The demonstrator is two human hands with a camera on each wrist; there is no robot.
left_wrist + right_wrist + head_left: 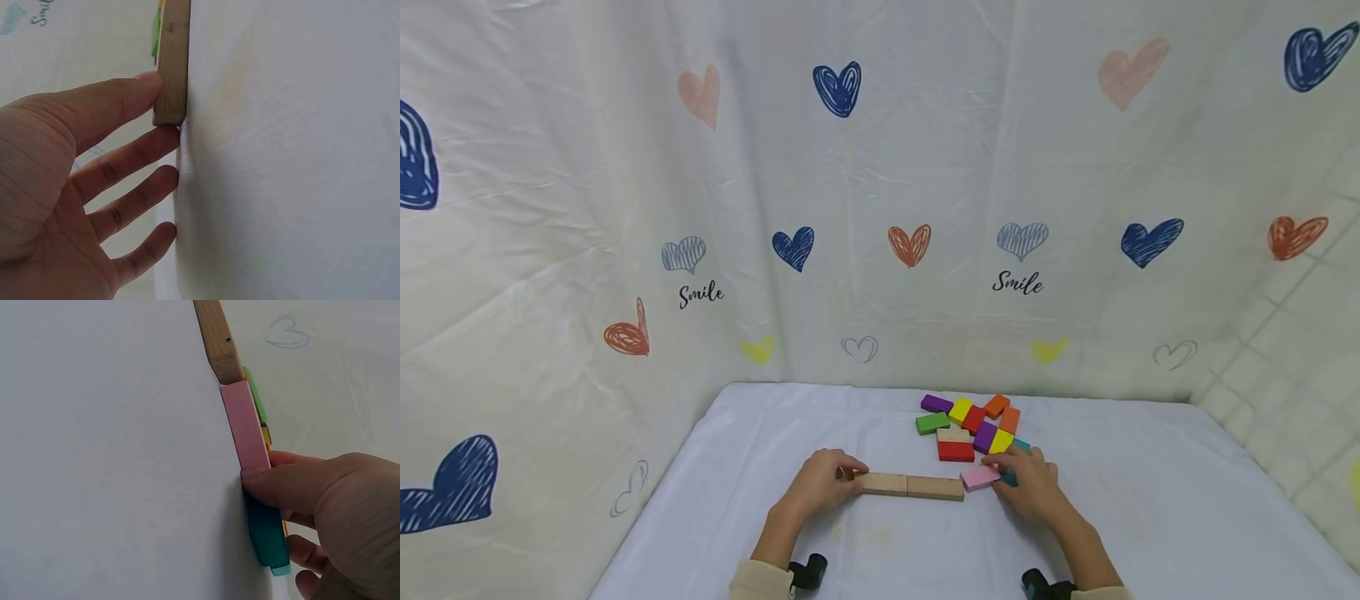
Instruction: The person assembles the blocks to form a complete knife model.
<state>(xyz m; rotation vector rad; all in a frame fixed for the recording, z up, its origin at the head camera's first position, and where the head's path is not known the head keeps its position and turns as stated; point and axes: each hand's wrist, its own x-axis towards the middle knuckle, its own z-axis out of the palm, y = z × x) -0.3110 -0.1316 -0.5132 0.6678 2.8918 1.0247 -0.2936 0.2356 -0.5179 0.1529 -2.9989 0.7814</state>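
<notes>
My left hand (822, 482) pinches the left end of a plain wooden block (883, 484); its other fingers spread beside that end in the left wrist view. A second plain wooden block (935, 488) continues the row to the right. My right hand (1032, 481) holds the right end of a pink block (981, 477) between thumb and index finger. The pink block's left end meets or nearly meets the wooden row, at a slight angle. Partly hidden by the right hand, a dark teal block (269, 534) lies just past the pink one.
Behind the row lie several coloured blocks: a red block (956, 452) with a plain one (953, 435) behind it, a green block (932, 423), and purple, yellow and orange pieces. A white cloth (1157, 500) covers the table; a heart-printed curtain (880, 183) hangs behind.
</notes>
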